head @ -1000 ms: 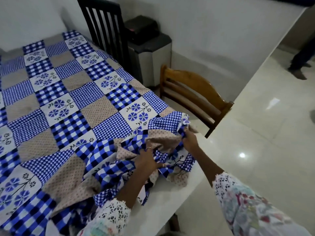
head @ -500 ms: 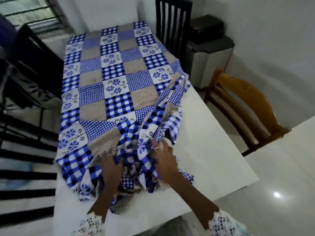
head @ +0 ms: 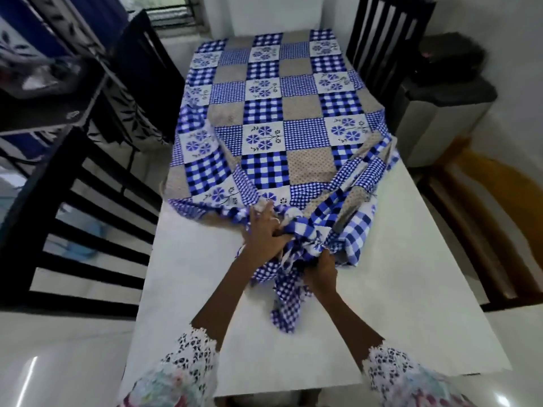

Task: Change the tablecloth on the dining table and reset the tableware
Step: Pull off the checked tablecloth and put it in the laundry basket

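The table [head: 367, 318] filled the middle of the view, its near half bare and white. Over its far half lay the tablecloth [head: 273, 113], a patchwork of blue checks, blue flowers and dotted tan squares, flat at the far end and gathered into a rumpled bunch near the table's centre, with one checked tail trailing toward the near edge. On the left stood a dark slatted chair [head: 88, 218], and another dark chair [head: 385, 39] stood at the far right corner. A brown wooden chair [head: 493, 207] sat along the right side, and beyond it a grey and black appliance [head: 440, 113] stood against the wall; what it was, the blur made hard to say.

Down to the hands! The left hand [head: 264, 233] lay on top of the bunched cloth, thumb and fingers clutching a fold, a ring on one finger. The right hand [head: 321, 267] sat just beside it, nearer the person, clenched round a twisted hank of the checked fabric. Lace-edged floral sleeves [head: 194, 353] covered both forearms.
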`<action>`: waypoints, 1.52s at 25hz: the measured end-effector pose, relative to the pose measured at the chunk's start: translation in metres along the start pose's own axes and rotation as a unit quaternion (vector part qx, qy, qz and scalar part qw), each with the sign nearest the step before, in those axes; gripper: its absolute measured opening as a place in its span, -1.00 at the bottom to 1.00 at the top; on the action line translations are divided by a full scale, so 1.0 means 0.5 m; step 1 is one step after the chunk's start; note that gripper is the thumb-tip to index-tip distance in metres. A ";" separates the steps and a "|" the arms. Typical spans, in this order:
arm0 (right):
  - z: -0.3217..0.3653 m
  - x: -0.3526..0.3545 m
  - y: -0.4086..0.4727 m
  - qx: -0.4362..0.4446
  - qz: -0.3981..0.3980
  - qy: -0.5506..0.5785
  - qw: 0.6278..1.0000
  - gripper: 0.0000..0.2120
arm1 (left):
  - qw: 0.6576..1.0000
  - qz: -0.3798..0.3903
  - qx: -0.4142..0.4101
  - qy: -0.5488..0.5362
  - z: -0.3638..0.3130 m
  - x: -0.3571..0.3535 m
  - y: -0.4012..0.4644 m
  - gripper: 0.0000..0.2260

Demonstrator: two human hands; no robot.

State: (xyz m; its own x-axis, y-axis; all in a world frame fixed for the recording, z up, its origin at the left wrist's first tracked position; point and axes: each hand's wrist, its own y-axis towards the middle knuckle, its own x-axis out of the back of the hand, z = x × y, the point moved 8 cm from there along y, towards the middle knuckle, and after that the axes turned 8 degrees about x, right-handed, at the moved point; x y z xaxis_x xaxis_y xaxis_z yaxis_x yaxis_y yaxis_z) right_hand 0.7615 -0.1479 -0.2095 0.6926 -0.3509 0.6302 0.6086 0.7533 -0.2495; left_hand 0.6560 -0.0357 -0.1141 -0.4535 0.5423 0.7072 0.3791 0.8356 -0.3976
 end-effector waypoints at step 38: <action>0.039 -0.134 0.044 0.067 0.153 -0.165 0.972 -0.40 | 0.978 -0.028 0.109 0.177 0.136 0.013 0.190 -0.81</action>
State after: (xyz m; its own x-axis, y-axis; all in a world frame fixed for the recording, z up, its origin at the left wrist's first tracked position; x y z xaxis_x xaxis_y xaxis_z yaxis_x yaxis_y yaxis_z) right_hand 0.7212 -0.0970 -0.2430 0.6576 0.0812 0.7490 0.3225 0.8682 -0.3772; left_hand 0.6341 0.0532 -0.1870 -0.1455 0.4632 0.8742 0.1637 0.8827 -0.4405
